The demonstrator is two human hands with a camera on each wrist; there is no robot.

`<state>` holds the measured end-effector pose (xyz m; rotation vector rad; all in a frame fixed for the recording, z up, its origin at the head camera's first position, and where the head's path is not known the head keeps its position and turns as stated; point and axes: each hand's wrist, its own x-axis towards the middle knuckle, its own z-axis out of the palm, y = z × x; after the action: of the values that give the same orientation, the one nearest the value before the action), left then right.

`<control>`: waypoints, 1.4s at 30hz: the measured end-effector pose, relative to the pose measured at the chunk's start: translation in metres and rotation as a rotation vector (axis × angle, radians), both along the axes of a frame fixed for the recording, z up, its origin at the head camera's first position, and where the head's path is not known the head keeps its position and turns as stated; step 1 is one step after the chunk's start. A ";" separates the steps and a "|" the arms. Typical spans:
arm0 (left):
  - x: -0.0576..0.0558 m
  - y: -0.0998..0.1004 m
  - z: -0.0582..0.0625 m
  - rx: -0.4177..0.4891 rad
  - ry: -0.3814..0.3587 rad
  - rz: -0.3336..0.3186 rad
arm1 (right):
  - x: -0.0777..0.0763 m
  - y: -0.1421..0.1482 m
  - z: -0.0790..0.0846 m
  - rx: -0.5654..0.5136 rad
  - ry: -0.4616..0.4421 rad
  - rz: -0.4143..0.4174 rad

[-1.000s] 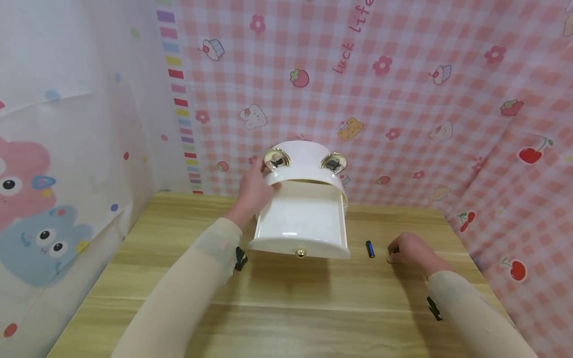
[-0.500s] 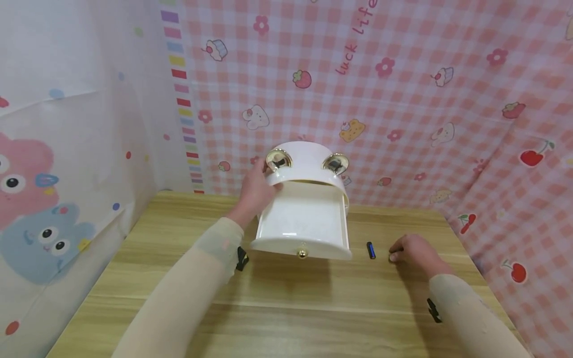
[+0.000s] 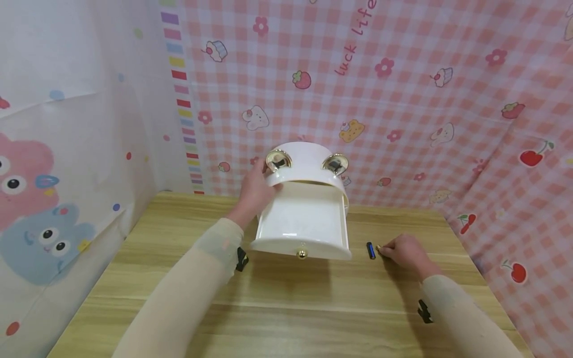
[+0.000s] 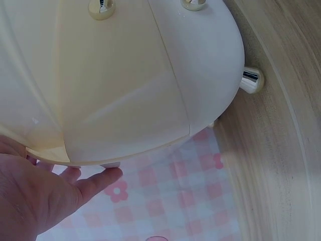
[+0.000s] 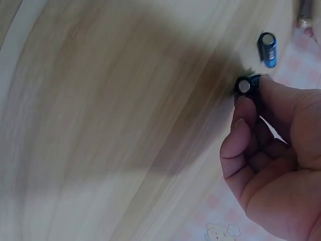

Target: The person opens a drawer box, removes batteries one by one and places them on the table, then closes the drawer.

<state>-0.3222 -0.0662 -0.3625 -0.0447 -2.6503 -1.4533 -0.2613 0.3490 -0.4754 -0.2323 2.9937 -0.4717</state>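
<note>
A white tabletop drawer box (image 3: pixel 305 158) with two round gold-rimmed eyes stands at the back of the table. Its drawer (image 3: pixel 304 216) is pulled out, with bare inside floor and a gold knob at the front. My left hand (image 3: pixel 256 190) grips the box's left side, thumb by the drawer opening; in the left wrist view its fingers lie along the edge of the shell (image 4: pixel 120 85). Between thumb and fingertips my right hand (image 3: pixel 408 252) pinches a small dark battery (image 5: pixel 244 86), low over the table. Close beside it a blue-and-black battery (image 3: pixel 371 250) lies on the wood.
The wooden table (image 3: pixel 286 313) runs up to a pink checked cloth (image 3: pixel 385 99) behind and on the right. A white printed cloth (image 3: pixel 80 164) hangs at the left. Gold feet (image 4: pixel 252 80) show on the box in the left wrist view.
My right hand has moved left with the battery, toward the one lying on the table. The left hand stays at the box, and the drawer has not shifted.
</note>
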 end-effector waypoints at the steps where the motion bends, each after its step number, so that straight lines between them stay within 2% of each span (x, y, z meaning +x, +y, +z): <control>1: 0.000 0.000 0.000 0.001 0.000 0.000 | 0.000 -0.002 0.000 -0.018 -0.013 -0.015; 7: -0.001 0.000 0.000 0.010 -0.008 -0.001 | 0.000 -0.011 0.000 -0.093 -0.046 -0.071; 19: 0.000 0.001 -0.001 0.006 0.004 0.000 | -0.003 -0.014 -0.004 -0.119 -0.050 -0.097; 22: 0.000 0.001 -0.001 0.001 0.003 -0.002 | -0.003 -0.015 -0.004 -0.138 -0.077 -0.122; 26: -0.001 0.001 -0.001 0.004 0.004 0.000 | -0.001 -0.020 -0.003 -0.112 -0.090 -0.123; 30: -0.001 0.000 -0.002 0.010 0.012 0.002 | -0.001 -0.025 -0.004 -0.065 -0.066 -0.111; 42: -0.001 -0.002 -0.004 -0.008 0.049 -0.015 | -0.002 -0.031 -0.005 -0.072 -0.074 -0.117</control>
<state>-0.3230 -0.0678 -0.3663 -0.0996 -2.6229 -1.4269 -0.2634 0.3182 -0.4800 -0.0445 2.9324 -0.5865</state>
